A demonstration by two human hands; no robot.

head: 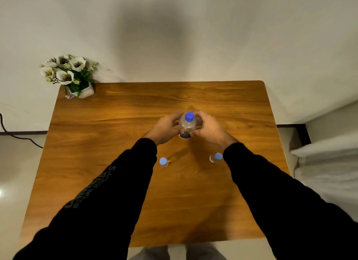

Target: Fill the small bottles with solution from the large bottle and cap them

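The large clear bottle with a blue cap stands upright in the middle of the wooden table. My left hand grips its left side and my right hand grips its right side, fingers curled round the body. Two small bottles with light blue caps stand nearer to me: one beside my left forearm, the other beside my right sleeve, which hides part of it. Both small bottles wear their caps.
A white pot of artificial flowers stands at the table's far left corner against the wall. A dark cable runs along the floor at left. White bedding lies to the right of the table.
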